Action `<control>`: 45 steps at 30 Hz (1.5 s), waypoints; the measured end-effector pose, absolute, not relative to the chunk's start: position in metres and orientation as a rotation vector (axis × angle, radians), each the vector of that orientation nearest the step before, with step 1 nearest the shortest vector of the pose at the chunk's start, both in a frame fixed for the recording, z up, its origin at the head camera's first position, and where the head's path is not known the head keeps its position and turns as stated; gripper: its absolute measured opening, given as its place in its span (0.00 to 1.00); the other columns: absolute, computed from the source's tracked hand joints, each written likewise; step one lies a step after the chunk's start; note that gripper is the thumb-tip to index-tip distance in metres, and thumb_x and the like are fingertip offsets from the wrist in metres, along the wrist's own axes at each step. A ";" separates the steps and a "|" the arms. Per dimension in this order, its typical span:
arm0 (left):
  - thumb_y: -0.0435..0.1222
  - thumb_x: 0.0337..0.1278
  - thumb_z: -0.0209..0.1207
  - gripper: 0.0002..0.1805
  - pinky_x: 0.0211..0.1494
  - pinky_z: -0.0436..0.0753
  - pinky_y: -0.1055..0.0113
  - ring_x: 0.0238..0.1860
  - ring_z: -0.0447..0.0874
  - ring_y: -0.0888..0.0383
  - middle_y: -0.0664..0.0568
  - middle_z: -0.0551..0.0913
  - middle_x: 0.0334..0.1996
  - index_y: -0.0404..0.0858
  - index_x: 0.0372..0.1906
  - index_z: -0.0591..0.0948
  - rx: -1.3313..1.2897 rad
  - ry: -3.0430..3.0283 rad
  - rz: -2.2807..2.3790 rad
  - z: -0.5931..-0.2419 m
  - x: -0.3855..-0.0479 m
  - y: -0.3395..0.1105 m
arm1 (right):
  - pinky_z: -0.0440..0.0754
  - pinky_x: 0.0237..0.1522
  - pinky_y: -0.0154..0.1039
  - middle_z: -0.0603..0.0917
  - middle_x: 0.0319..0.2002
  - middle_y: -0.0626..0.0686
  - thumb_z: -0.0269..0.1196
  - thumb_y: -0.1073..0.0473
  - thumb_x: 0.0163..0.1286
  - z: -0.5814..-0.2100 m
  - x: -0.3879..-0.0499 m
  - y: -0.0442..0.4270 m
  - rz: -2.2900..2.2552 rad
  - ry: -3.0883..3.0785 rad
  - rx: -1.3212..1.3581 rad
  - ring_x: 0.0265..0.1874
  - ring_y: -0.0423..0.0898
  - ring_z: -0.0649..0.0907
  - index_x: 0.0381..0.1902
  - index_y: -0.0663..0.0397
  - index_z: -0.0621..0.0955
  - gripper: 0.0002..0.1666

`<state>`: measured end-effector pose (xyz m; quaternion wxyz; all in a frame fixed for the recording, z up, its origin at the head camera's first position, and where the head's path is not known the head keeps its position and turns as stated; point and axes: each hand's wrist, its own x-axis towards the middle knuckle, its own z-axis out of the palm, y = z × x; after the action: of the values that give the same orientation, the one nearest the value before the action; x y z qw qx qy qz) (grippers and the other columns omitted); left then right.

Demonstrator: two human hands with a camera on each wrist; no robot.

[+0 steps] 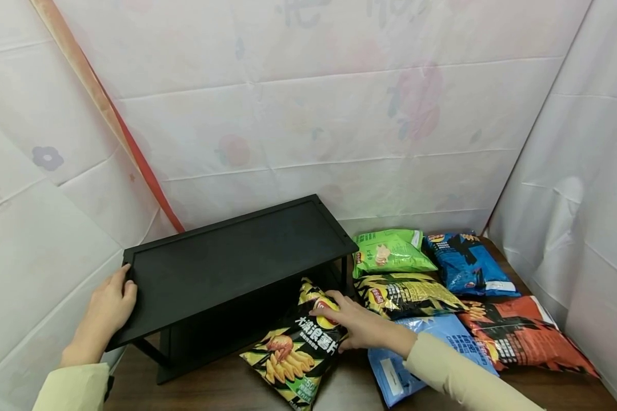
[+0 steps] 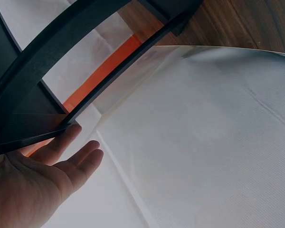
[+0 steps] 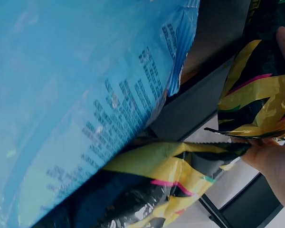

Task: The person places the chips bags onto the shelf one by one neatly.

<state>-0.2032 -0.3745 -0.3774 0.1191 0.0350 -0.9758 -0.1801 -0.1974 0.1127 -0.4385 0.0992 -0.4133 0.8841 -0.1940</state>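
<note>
My right hand (image 1: 357, 322) grips a black and yellow bag of potato chips (image 1: 293, 354) by its side. The bag slants at the front of a black two-tier shelf (image 1: 236, 257), its upper end against the shelf's opening. In the right wrist view, part of this chip bag (image 3: 261, 95) shows beside the fingers. My left hand (image 1: 108, 305) holds the left end of the shelf's top board, thumb on top. From below, the left wrist view shows the left hand (image 2: 47, 175) with fingers loosely bent past the board's edge.
Right of the shelf lie a green bag (image 1: 391, 251), another yellow and black bag (image 1: 408, 294), a dark blue bag (image 1: 468, 265), a red bag (image 1: 529, 337) and a light blue bag (image 1: 385, 365) under my right forearm. White printed cloth (image 1: 308, 125) hangs behind the wooden table (image 1: 195, 388).
</note>
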 end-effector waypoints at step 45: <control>0.37 0.66 0.32 0.28 0.53 0.61 0.35 0.55 0.59 0.25 0.20 0.61 0.57 0.26 0.67 0.54 0.099 -2.835 -0.524 -0.374 -0.201 -0.371 | 0.77 0.50 0.51 0.50 0.70 0.57 0.73 0.57 0.46 -0.433 -0.190 0.125 -0.496 2.738 -1.607 0.63 0.53 0.65 0.68 0.29 0.58 0.55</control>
<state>-0.2010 -0.3710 -0.3741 0.1282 0.0340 -0.9746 -0.1803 -0.1897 0.1254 -0.4332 -0.0358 -0.4997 0.8516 -0.1543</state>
